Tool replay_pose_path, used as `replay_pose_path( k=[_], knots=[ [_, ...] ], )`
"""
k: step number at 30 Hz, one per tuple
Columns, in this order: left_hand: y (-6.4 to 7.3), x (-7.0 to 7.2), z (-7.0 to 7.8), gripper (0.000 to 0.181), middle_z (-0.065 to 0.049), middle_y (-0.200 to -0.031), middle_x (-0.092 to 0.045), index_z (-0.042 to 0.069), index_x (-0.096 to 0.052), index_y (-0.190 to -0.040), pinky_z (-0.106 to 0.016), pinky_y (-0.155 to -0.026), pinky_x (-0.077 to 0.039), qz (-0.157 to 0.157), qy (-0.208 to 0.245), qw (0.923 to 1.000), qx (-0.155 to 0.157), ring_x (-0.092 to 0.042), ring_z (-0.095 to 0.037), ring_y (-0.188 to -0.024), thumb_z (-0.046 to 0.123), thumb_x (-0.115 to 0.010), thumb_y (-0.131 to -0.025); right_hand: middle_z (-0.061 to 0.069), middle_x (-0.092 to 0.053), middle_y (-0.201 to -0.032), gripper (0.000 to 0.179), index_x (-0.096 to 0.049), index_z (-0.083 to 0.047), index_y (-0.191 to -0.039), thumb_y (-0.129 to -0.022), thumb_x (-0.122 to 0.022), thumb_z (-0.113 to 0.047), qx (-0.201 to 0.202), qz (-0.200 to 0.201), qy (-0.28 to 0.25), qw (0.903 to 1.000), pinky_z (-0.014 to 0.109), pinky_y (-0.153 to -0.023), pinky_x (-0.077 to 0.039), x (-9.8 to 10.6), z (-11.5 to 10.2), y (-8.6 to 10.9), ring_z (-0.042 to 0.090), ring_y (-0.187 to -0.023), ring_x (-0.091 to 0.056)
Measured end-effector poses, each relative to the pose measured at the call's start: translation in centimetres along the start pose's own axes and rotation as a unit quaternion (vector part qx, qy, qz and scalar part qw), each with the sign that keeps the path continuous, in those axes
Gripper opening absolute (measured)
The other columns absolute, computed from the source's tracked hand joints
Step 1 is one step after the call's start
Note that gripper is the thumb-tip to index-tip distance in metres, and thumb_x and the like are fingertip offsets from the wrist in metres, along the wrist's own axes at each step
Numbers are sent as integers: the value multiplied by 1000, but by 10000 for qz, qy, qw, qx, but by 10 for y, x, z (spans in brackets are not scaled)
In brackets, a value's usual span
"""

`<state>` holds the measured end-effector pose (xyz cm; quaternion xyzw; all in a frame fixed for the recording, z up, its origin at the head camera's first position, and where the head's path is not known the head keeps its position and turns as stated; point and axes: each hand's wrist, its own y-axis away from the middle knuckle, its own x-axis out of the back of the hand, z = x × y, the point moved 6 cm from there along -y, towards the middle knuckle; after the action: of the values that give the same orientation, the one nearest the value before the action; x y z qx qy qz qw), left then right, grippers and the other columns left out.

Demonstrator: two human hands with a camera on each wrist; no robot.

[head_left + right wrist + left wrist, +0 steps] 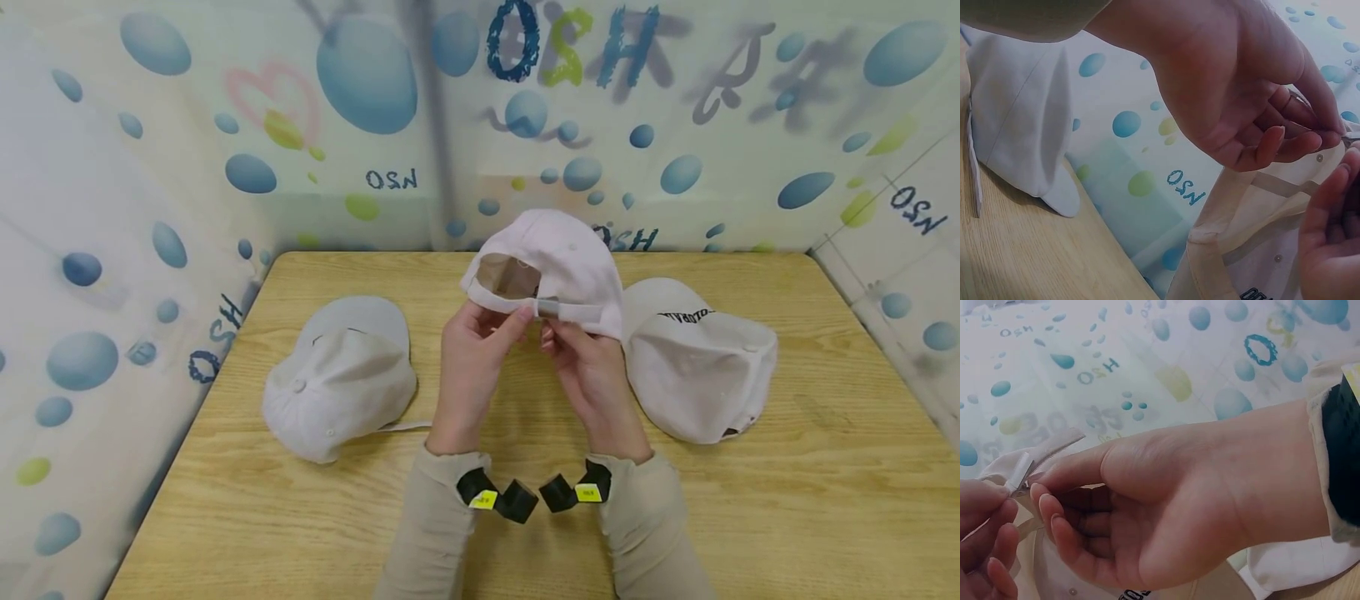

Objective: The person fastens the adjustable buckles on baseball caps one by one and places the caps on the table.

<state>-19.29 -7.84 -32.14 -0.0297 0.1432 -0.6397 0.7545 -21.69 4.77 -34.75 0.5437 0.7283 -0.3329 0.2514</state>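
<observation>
Both hands hold up a pale white baseball cap above the middle of the table, its back opening turned toward me. Thumb and fingertips of my left hand pinch the strap just left of a metal buckle. From the other side, my right hand pinches the strap close below that buckle. The left wrist view shows the strap's loose end sticking up beside the fingertips. In the right wrist view the cap's inside shows, with dark lettering partly cut off.
A light grey-white cap lies on the wooden table at left, its strap trailing right. Another white cap with dark lettering lies at right, close beside the right hand. A bubble-printed curtain encloses the back and sides.
</observation>
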Motion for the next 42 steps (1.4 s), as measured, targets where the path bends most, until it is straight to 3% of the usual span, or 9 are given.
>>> replay_pose_path(
  k=[6, 16, 24, 35, 42],
  knots=[
    [0, 0, 2, 27, -8, -86, -60, 10, -63, -97, -37, -69, -49, 97, -83, 9999, -93, -55, -22, -72, 26, -70, -77, 8, -53, -88, 14, -51, -2, -98, -85, -55, 3, -68, -73, 10, 9999, 20, -60, -47, 0, 0, 0, 14, -68, -55],
    [1, -6, -3, 26, -7, -87, -60, 7, -62, -95, -31, -69, -47, -331, 19, 9988, 374, -53, -19, -77, 26, -69, -78, 8, -57, -84, 11, -57, -2, -94, -85, -55, 3, 110, -75, 59, 9999, 21, -60, -46, 1, -1, -1, 14, -67, -55],
    [1, -6, -6, 26, -7, -87, -60, 9, -63, -95, -32, -68, -47, -260, 120, 9988, 392, -54, -18, -77, 27, -69, -78, 7, -57, -84, 10, -58, -2, -92, -84, -56, 4, 31, 9, 152, 9999, 20, -60, -47, 2, 1, -2, 14, -66, -55],
    [-1, -5, -9, 28, -6, -85, -60, 9, -60, -97, -25, -56, -40, -346, 168, 9974, 616, -54, -18, -72, 28, -69, -78, 6, -56, -84, 8, -57, -4, -91, -85, -57, 0, -76, 44, 299, 9995, 21, -61, -45, 3, 2, 0, 13, -67, -54],
    [-1, -5, -9, 27, -11, -83, -58, 7, -57, -95, -26, -54, -38, -413, 420, 9970, 494, -53, -25, -70, 28, -65, -82, 6, -56, -85, 10, -56, -3, -94, -86, -55, 2, 6, -94, 104, 9999, 21, -61, -47, 2, 1, -1, 13, -67, -54]
  ],
)
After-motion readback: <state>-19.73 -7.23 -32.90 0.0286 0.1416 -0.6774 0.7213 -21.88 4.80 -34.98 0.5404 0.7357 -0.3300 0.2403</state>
